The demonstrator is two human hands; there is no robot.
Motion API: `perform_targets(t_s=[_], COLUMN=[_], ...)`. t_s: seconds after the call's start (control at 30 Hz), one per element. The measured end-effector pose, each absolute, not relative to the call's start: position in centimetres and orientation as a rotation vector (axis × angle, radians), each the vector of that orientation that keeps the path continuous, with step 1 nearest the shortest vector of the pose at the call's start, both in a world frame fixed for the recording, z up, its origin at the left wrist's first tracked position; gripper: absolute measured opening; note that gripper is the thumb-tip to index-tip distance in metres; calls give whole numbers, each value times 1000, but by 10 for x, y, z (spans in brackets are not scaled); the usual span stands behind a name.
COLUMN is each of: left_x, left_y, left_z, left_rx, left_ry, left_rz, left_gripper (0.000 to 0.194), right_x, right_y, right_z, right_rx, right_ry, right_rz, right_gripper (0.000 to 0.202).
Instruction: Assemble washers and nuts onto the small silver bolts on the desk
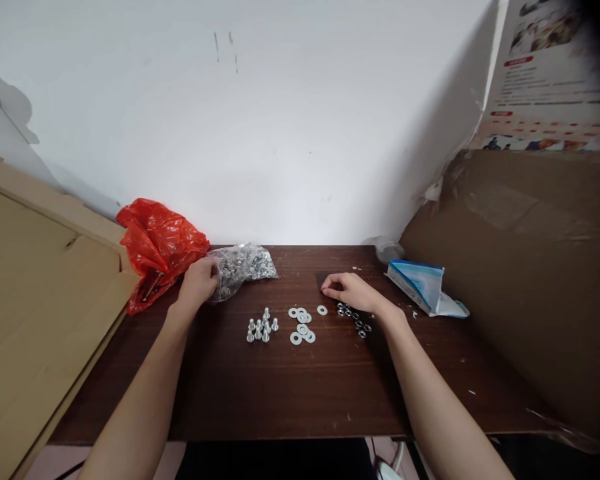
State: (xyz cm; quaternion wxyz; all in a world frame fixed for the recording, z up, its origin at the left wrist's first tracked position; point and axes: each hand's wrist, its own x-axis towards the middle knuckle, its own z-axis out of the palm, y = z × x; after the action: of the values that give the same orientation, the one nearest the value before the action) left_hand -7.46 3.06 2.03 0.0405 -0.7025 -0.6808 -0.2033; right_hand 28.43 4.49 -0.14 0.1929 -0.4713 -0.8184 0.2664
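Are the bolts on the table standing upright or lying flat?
Upright: the bolts stand in a tight cluster on their heads, shafts pointing up, left of the washers.

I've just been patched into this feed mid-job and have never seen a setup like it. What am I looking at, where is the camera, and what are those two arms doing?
There is no machine here: the two bare arms belong to a person, and the single camera sits on that person's head, looking forward and down. So you see the work as they do.

The surface is a dark wooden table against a white wall. The left hand grips the edge of a clear plastic bag of small metal parts, next to a red plastic bag. The right hand rests on the table with curled fingers, beside a small scatter of nuts; whether it holds anything I cannot tell.

Between the hands lie a cluster of short bolts standing on their heads and a group of flat washers. A blue and white box lies on the right, with cardboard panels on both sides.
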Motion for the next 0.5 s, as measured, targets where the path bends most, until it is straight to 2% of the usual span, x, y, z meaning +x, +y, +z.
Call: perform_targets(t_s=[0.3,0.5], left_x=[-74,-67], left_y=[31,29], left_z=[19,25], left_rx=[-2151,-1922], left_ry=[-2096,-2013], left_rz=[-551,-838], left_gripper=[7,22], right_x=[283,283], right_y=[45,44], right_z=[-1,1], right_rx=[-1336,-1346], right_ry=[-2293,-2299], right_rz=[746,743], right_gripper=[12,14])
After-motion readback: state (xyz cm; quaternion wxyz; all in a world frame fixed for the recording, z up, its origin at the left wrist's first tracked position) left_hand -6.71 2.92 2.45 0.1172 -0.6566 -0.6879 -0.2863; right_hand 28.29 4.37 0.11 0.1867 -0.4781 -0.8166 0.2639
